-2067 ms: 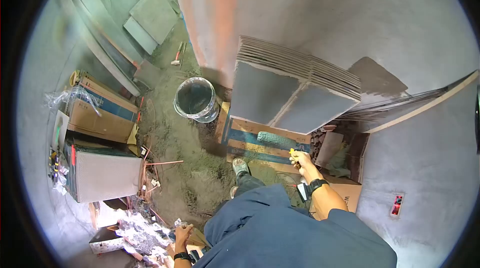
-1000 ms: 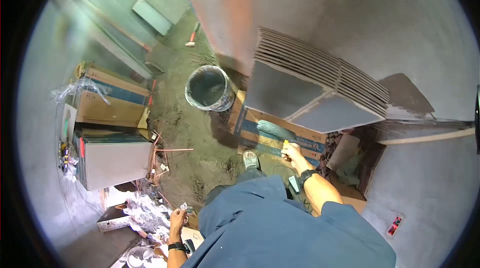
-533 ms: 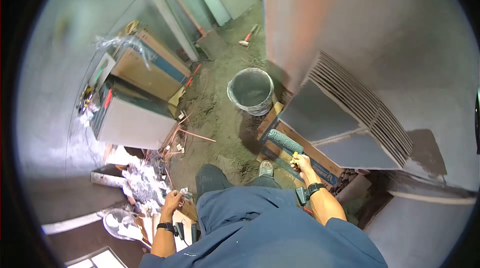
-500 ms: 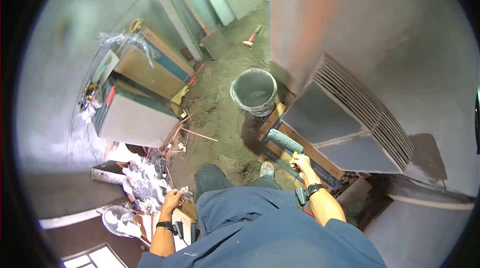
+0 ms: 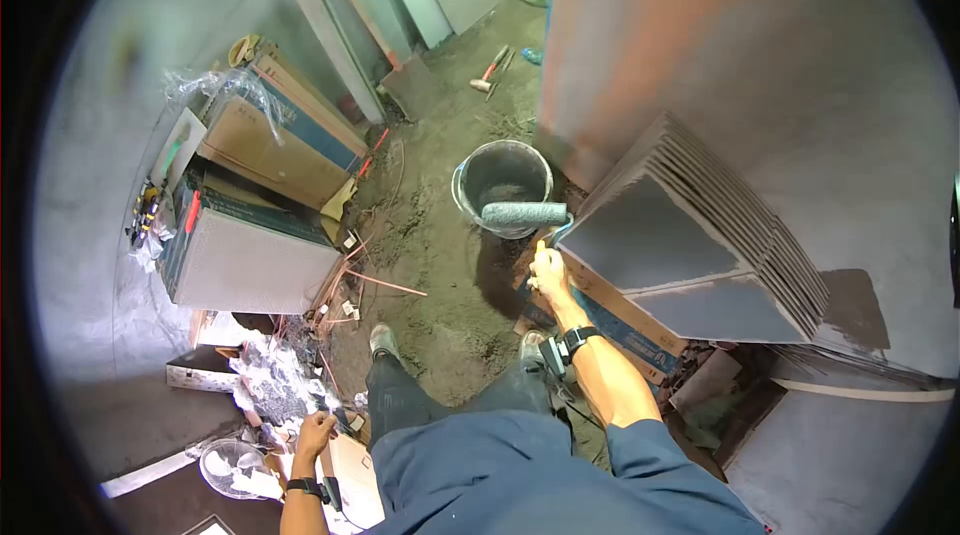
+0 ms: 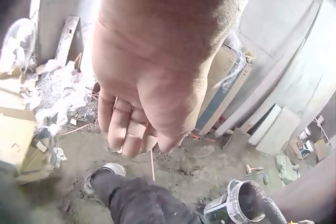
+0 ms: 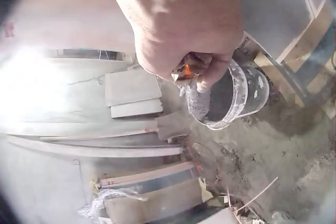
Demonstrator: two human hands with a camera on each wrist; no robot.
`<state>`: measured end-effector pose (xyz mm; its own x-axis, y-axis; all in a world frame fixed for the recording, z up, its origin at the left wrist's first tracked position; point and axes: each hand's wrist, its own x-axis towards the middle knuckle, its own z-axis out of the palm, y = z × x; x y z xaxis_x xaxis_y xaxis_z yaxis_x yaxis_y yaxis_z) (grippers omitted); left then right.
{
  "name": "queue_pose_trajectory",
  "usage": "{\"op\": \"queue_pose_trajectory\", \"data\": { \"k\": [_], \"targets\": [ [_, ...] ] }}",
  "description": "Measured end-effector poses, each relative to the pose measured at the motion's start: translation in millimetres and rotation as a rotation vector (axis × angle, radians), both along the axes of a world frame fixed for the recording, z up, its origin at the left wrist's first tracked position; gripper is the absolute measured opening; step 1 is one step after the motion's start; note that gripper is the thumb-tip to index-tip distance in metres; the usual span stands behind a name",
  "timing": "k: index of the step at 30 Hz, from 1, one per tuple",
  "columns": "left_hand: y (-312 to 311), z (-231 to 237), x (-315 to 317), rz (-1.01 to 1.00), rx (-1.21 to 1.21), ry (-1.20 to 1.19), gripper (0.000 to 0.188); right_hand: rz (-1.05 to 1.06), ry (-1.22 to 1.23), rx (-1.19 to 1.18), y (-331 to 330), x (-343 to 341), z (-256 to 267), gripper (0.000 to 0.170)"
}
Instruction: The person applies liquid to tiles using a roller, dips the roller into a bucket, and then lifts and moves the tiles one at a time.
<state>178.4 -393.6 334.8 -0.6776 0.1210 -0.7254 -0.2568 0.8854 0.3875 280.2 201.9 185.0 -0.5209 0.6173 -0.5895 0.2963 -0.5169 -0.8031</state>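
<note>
My right hand (image 5: pixel 549 273) grips the yellow handle of a paint roller (image 5: pixel 524 215), whose grey-coated sleeve lies across the near rim of a bucket (image 5: pixel 507 150) in the head view. Whether the sleeve touches the rim cannot be told. In the right wrist view the fingers of my right hand (image 7: pixel 194 66) curl round the handle, with the roller (image 7: pixel 198 102) over the bucket (image 7: pixel 240 95). My left hand (image 5: pixel 316 432) hangs at lower left, away from the bucket. Loosely bent, the fingers of my left hand (image 6: pixel 142 113) hold nothing visible.
Stacked grey panels (image 5: pixel 650 235) lean on the right wall above flat cardboard (image 5: pixel 610 310). At left stand cardboard boxes (image 5: pixel 280 150) and pale tiles (image 5: pixel 255 260). Crumpled plastic (image 5: pixel 275 380) and a fan (image 5: pixel 235 465) lie lower left. A hammer (image 5: pixel 487 78) rests beyond the bucket.
My right hand has carried the roller from over the cardboard, forward and left to the bucket. The head view has swung, and my left hand remains low at the left.
</note>
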Motion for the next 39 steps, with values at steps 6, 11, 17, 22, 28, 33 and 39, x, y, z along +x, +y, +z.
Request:
{"op": "queue_pose_trajectory", "data": {
  "k": [6,11,17,22,28,33,39],
  "targets": [
    [-36,-29,-64,-0.171,-0.109,0.025,0.029,0.121,-0.345,0.532,-10,-77,-70,0.053],
    [-115,-122,-123,-0.136,-0.131,-0.020,0.028,0.108,-0.468,0.810,-78,-113,-178,0.061],
    [-219,-196,-239,-0.310,-0.344,-0.319,0.040,0.016,-0.727,0.821,-184,-155,-276,0.070],
    [-370,-261,-329,-0.307,-0.069,0.131,0.029,0.097,-1.131,0.728,-228,-184,-304,0.069],
    [-307,-148,-434,-0.256,-0.037,0.781,0.047,0.538,-0.730,0.748,-369,-178,-222,0.074],
    [-283,-80,-514,-0.250,-0.247,1.217,0.066,1.082,-0.505,0.599,-470,-217,-138,0.068],
    [-267,-86,-549,-0.272,-0.225,1.183,0.080,0.920,-0.407,0.571,-501,-235,-34,0.061]
  ]
}}
